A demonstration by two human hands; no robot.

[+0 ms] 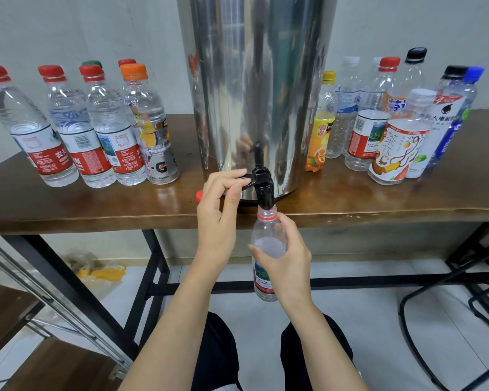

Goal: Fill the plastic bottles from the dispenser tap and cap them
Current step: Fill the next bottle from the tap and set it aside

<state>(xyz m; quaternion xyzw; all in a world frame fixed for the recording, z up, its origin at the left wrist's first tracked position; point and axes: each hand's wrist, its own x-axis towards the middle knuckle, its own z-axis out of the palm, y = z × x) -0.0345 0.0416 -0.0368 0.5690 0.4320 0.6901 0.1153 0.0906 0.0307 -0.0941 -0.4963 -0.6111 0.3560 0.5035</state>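
A tall steel dispenser (254,80) stands on the brown table (378,198), its black tap (264,190) overhanging the front edge. My left hand (219,210) pinches the tap's black lever (247,179). My right hand (285,255) grips an uncapped clear bottle (266,238) with a red neck ring and a red label, its mouth right under the spout. Water stands about at the bottle's shoulder. A loose red cap (199,195) lies on the table just left of my left hand.
Several capped, water-filled bottles (76,128) stand left of the dispenser. To its right is a cluster of several mixed bottles (390,128), most looking empty. Black table legs, a metal rack at left and a chair frame at right stand below. My knees show at the bottom.
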